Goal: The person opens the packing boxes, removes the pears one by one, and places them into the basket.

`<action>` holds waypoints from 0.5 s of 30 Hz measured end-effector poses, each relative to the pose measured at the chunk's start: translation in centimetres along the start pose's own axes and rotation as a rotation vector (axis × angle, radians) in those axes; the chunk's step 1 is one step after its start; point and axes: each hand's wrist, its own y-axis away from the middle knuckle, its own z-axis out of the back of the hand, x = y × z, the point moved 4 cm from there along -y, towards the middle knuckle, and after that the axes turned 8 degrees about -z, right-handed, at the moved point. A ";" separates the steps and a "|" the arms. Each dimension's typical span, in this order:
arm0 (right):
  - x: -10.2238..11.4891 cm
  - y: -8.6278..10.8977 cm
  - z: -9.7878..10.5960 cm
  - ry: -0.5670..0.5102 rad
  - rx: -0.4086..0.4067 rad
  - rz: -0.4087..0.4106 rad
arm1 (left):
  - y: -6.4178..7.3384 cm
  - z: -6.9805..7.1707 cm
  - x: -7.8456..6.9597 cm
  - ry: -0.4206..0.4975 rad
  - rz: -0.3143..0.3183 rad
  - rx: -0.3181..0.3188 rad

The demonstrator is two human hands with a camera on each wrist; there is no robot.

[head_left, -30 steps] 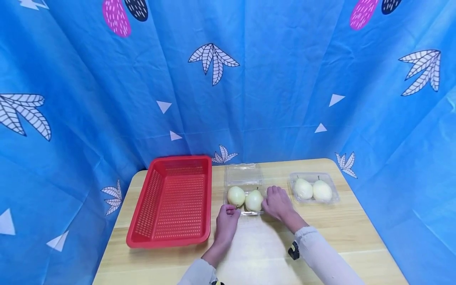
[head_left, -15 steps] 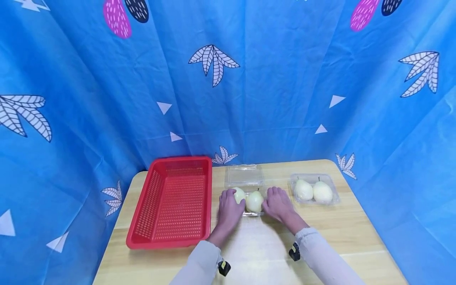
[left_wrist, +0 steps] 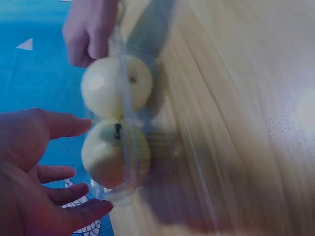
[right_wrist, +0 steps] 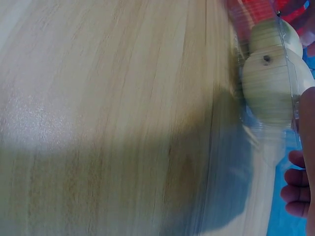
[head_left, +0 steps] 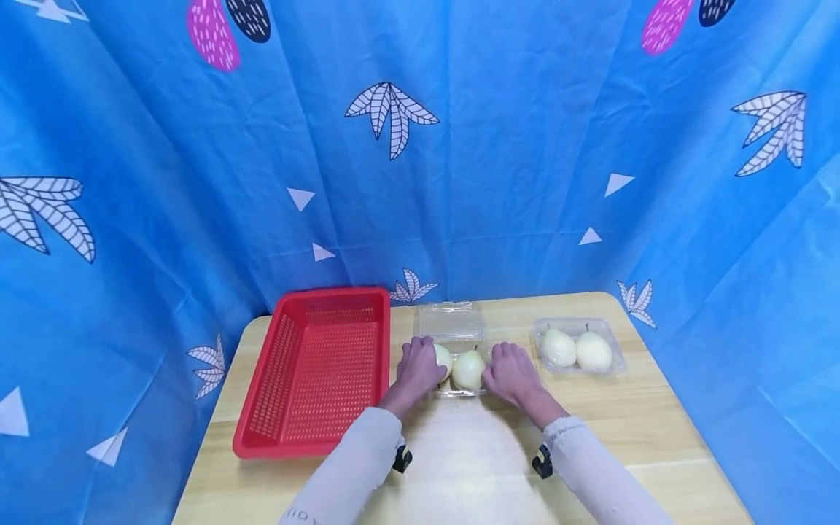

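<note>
An open clear plastic clamshell container (head_left: 459,393) holds two pale yellow pears, its lid (head_left: 449,321) folded back toward the curtain. My left hand (head_left: 418,368) is at the left pear (head_left: 444,360). In the left wrist view, its thumb and fingers are spread beside that pear (left_wrist: 115,160), with a small gap showing. My right hand (head_left: 513,373) grips the container's right edge, next to the right pear (head_left: 469,370). In the right wrist view its thumb lies at the rim and its other fingers (right_wrist: 297,191) are curled; the exact contact is partly hidden.
A red perforated plastic basket (head_left: 335,372) stands on the left of the wooden table (head_left: 630,445). Another clear container (head_left: 613,364) with two pears sits at the right. A blue patterned curtain (head_left: 512,182) encloses the back and sides.
My left hand has moved up from the container's front left corner, over the left pear, then to its left side. That pear has shifted slightly right. The right hand stays put.
</note>
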 end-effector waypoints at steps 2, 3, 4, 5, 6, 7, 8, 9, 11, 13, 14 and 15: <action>0.0 0.0 0.0 0.002 0.007 0.001 | -0.3 -0.3 0.2 -0.030 0.001 0.033; 0.1 -0.1 -0.1 0.003 0.011 0.003 | -0.5 -0.5 0.3 -0.046 -0.001 0.045; 0.1 -0.1 -0.1 0.001 0.017 0.005 | -0.6 -0.6 0.4 -0.064 -0.007 0.049; 0.2 -0.2 -0.1 -0.001 0.022 0.008 | -0.7 -0.6 0.5 -0.087 -0.016 0.053; 0.3 -0.2 -0.1 -0.003 0.026 0.011 | -0.8 -0.7 0.6 -0.108 -0.026 0.055; 0.4 -0.2 -0.1 -0.004 0.032 0.011 | -0.8 -0.7 0.7 -0.129 -0.039 0.057; 0.5 -0.2 -0.2 -0.001 0.035 0.012 | -0.9 -0.8 0.7 -0.159 -0.054 0.065; 0.5 -0.2 -0.2 -0.005 0.040 0.010 | -0.9 -0.9 0.7 -0.193 -0.074 0.069; 0.4 -0.1 -0.2 0.002 0.044 0.007 | -1.0 -1.2 0.5 -0.276 -0.123 0.069; 0.2 0.0 -0.3 0.014 0.045 -0.001 | -1.2 -1.6 0.2 -0.365 -0.177 0.065; 0.1 0.1 -0.3 0.020 0.043 -0.005 | -1.4 -1.8 0.1 -0.404 -0.203 0.062; -0.1 0.1 -0.3 0.024 0.042 -0.009 | -1.5 -2.0 -0.1 -0.432 -0.226 0.056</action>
